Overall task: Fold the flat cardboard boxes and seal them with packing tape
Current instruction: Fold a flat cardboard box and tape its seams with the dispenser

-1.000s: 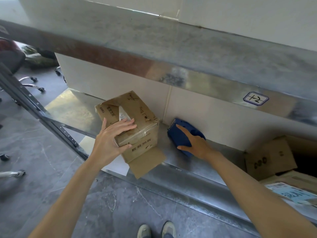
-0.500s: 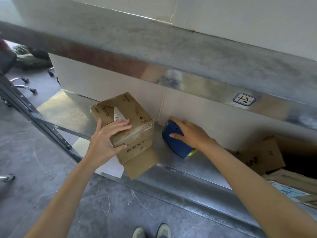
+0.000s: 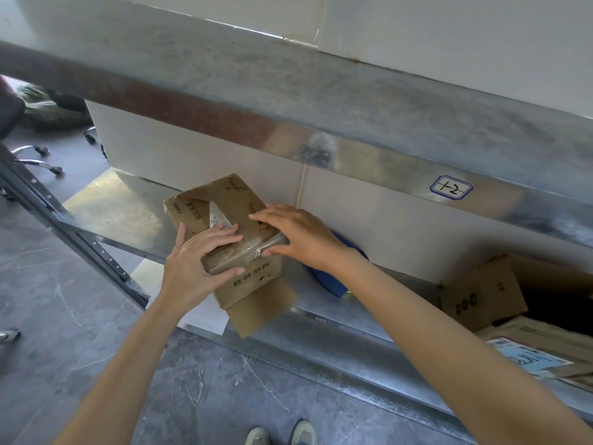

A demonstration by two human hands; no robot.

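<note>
A small brown cardboard box [image 3: 247, 277] with printed characters stands on the lower metal shelf [image 3: 122, 213]; clear tape runs over its top near edge, and one flap hangs down over the shelf's front. My left hand [image 3: 195, 268] grips the box's near left corner, fingers spread on top and thumb on the front face. My right hand [image 3: 298, 236] lies flat on the top right of the box, fingers straight, thumb at the taped edge. The blue tape dispenser [image 3: 333, 284] lies on the shelf behind my right wrist, mostly hidden.
An upper shelf beam [image 3: 321, 146] with a label marked 1-2 [image 3: 451, 187] overhangs the work spot. More cardboard boxes [image 3: 481, 290] and flat sheets sit at the right. White paper [image 3: 202, 316] lies under the box. Chair casters [image 3: 41, 155] stand on the floor at left.
My right hand left the blue tape dispenser and moved left onto the top of the box. My left hand stayed on the box's near corner.
</note>
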